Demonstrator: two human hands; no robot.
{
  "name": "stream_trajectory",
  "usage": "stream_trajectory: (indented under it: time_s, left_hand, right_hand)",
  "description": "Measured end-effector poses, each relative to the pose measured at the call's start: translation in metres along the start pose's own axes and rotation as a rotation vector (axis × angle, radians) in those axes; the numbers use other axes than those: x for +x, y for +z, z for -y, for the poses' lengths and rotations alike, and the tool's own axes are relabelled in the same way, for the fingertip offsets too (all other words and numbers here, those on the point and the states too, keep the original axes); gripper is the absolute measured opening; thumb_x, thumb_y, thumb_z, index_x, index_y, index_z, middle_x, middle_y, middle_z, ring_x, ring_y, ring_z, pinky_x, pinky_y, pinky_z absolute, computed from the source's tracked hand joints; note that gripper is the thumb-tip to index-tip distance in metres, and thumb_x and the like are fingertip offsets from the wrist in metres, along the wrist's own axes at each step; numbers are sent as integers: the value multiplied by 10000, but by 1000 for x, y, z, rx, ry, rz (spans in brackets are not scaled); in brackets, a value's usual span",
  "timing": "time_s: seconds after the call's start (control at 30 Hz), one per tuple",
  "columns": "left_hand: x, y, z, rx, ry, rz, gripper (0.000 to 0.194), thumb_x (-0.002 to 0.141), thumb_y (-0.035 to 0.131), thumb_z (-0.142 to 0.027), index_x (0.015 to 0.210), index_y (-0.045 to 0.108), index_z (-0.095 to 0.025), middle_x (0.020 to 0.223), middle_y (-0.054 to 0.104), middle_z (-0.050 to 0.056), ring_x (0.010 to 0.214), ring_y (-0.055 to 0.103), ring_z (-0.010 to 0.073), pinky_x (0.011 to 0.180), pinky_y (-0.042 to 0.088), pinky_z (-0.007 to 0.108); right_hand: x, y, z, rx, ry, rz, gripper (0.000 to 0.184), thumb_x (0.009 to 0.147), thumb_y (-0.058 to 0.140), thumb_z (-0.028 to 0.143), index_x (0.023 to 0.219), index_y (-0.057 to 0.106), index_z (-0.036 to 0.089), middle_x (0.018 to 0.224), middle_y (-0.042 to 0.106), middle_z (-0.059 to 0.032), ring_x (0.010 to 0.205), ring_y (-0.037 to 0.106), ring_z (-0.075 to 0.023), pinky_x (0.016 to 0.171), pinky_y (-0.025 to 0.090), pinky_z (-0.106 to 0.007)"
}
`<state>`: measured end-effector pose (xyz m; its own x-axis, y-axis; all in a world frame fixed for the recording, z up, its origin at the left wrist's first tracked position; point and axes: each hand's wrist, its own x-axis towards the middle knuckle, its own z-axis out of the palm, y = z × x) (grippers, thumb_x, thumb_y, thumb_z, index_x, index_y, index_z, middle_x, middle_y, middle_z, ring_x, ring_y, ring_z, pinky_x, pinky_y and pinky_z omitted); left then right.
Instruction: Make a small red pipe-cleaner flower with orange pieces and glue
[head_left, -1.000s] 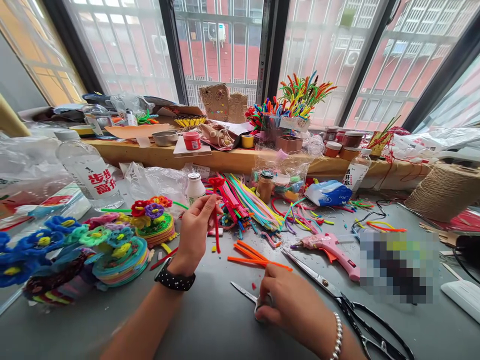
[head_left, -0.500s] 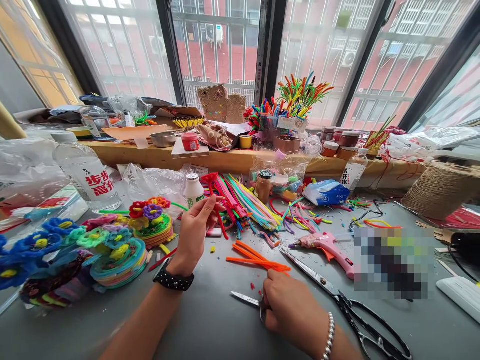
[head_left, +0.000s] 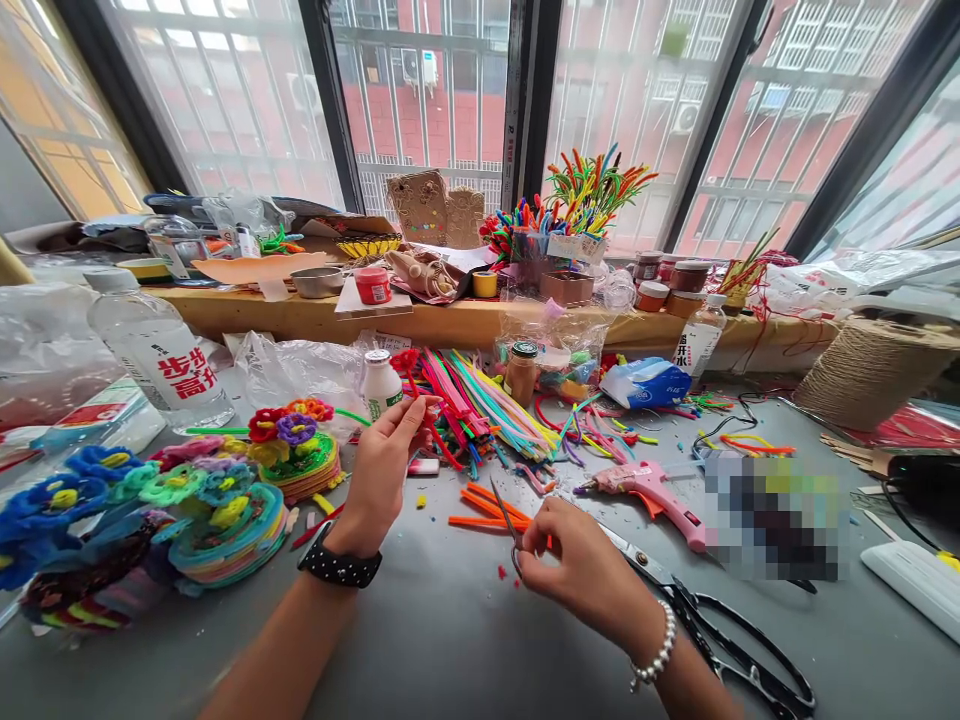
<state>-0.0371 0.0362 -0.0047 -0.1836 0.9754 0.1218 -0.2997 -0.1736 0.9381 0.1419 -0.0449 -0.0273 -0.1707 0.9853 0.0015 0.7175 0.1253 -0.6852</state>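
My left hand point(head_left: 379, 470), with a black dotted band on its wrist, is raised over the table with thumb and fingers pinched. It appears to grip a red pipe cleaner point(head_left: 407, 366) whose fuzzy red part shows above the fingertips; the fingers hide where they meet. In my right hand point(head_left: 566, 555) are small scissors point(head_left: 504, 508), blades pointing up and away over the orange pipe cleaners point(head_left: 480, 515). My fingers cover most of their handles. Tiny red clippings point(head_left: 502, 572) lie beside that hand. Large black-handled scissors point(head_left: 682, 600) rest to its right.
Pipe-cleaner flowers point(head_left: 97, 490) crowd the left, near a water bottle point(head_left: 161, 350). Behind my hands are a white bottle point(head_left: 380, 380), bundled pipe cleaners point(head_left: 495, 400) and a brown jar point(head_left: 521, 370). A pink glue gun point(head_left: 652, 490) and twine spool point(head_left: 870, 375) are rightward.
The small scissors have been lifted from the table in my right hand, and their blades have swung from pointing left to pointing away. My left hand stays pinched; the view has shifted slightly.
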Motion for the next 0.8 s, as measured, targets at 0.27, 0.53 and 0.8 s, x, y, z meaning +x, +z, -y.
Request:
stream_trajectory:
  time_s: [0.27,0.53,0.8]
  left_hand:
    - [-8,10,1,-114,-201,90,182,576,678,-272,721,665,-163,684,607,-23,569,500,34,516,398,112]
    - [-18,17,6,-151,-275,265,170,621,649,-274,725,653,-140,600,572,-27,553,492,43,549,409,135]
    - [-29,25,9,-126,-305,320,159,650,625,-273,749,649,-151,619,560,-28,578,491,46,582,413,150]
  right_hand:
    - [8,-5,-4,456,-116,-60,293,704,545,403,555,528,151,632,472,7,611,415,-110,564,318,-222]
    - [13,4,-5,582,-128,-54,377,737,482,471,560,544,144,618,430,5,615,397,-111,594,320,-234]
    - [11,6,0,663,-51,-55,264,652,610,414,629,610,150,641,470,10,656,432,-121,623,339,-233]
